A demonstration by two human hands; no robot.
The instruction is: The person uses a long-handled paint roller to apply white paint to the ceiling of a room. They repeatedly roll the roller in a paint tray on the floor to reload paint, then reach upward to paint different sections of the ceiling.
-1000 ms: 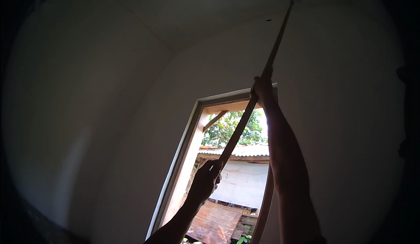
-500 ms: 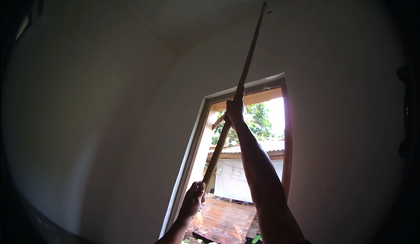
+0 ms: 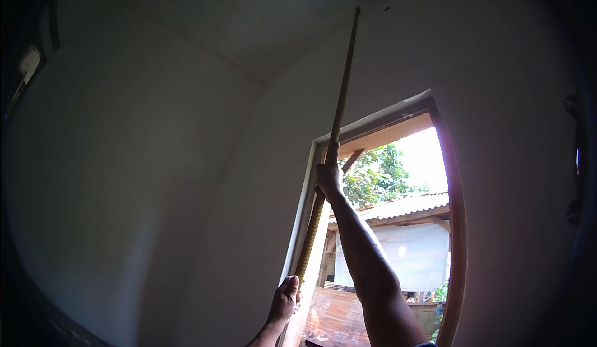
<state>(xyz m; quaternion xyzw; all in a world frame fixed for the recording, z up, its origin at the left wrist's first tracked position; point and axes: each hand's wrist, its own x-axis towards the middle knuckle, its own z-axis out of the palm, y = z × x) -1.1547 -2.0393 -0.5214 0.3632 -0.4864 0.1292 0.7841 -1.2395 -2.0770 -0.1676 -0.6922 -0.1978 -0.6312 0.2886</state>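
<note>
A long, slim pole rises steeply in front of me, its upper end near the ceiling close to where it meets the wall. My right hand is wrapped round the pole about halfway up, arm stretched out. Lower down, my left hand grips the same pole with the thumb along it. Whatever is fixed at the pole's tip is too small and dark to make out. A faint darker patch shows on the ceiling just beyond the tip.
Behind the pole, an opening with a wooden frame looks outside. Beyond it are trees, a corrugated roof, a pale sheet and brownish panels. Plain walls meet in a corner to the left.
The view has shifted, so the window frame sits farther right. The pole stands more upright, with its tip farther left in view. Both hands keep their hold, appearing slightly lower.
</note>
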